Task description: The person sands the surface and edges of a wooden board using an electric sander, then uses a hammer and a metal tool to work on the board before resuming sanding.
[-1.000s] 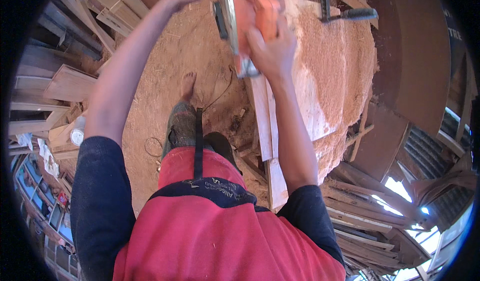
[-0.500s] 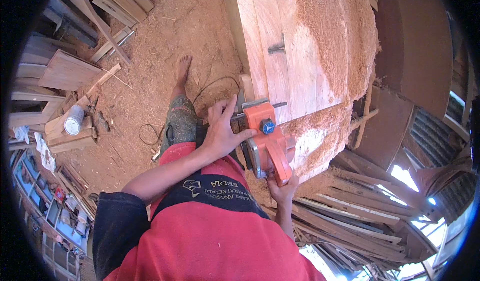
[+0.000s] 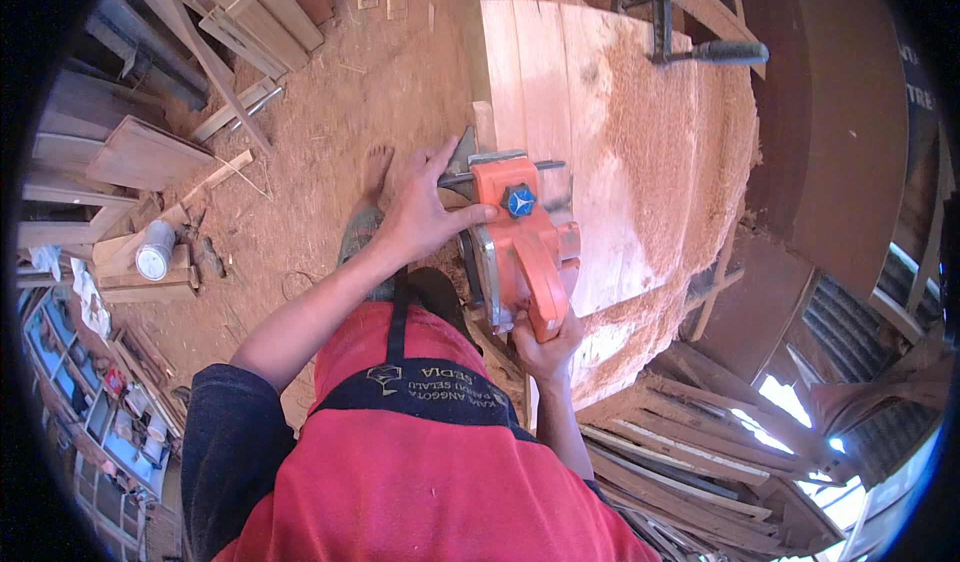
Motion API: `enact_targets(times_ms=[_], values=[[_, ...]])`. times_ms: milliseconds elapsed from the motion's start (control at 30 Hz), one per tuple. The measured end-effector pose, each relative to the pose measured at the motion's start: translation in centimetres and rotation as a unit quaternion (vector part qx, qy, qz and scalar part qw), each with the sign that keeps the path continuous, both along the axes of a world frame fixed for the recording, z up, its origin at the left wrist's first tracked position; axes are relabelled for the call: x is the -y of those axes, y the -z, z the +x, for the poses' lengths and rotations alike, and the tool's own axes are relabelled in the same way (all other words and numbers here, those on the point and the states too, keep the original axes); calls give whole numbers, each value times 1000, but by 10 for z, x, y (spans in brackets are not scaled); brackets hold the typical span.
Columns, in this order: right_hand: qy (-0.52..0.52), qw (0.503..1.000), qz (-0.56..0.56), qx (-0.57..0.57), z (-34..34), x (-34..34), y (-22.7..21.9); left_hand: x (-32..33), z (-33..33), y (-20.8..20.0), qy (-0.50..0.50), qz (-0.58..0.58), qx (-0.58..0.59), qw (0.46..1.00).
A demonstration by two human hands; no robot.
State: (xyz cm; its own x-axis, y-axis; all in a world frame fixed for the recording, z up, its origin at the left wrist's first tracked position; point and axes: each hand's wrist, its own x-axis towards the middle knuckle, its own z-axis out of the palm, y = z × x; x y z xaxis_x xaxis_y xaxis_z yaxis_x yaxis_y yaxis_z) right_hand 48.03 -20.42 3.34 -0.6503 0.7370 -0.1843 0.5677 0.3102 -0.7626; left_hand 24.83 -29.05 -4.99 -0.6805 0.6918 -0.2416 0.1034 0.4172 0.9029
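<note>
Wood dust and shavings cover the workshop floor, and loose planks lean at the upper left. The orange planer is over the left border of the wide board panel; whether its base touches the wood, I cannot tell. The right hand has its grip closed around the rear handle. The left hand is spread, its thumb against the planer's side and its fingers near the dark guide bar; how firmly it holds, I cannot tell.

In my judgement, the planer could tip toward the floor, because part of it overhangs the edge. Fingers so low beside it could slip under. Thick shavings could hide an uneven place. Toward the far end, the clamp limits the path; on the left, the floor gives room, but a bare foot stands there.
</note>
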Motion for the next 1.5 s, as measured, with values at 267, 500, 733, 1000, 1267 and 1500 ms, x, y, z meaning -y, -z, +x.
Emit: enact_targets(times_ms=[267, 500, 733, 1000, 1267, 1500], values=[[-30, 999, 32, -21, -108, -37, 5, -34, -99, 18, -16, 29, -16, 999], [-11, 999, 25, -25, -184, -57, 3, -58, -171, 26, -36, 67, 9, 997], [-31, 998, 39, -50, -231, -79, 14, -78, -223, 32, -30, 53, 14, 998], [-99, 978, 141, -117, -295, -109, 26, -95, -298, 28, 23, -6, -29, 999], [-144, 982, 26, -122, -189, -64, -5, -60, -200, 2, -43, 161, 47, 985], [-78, 993, 14, 88, 94, 43, -23, 41, 109, 26, -54, 80, 91, 991]])
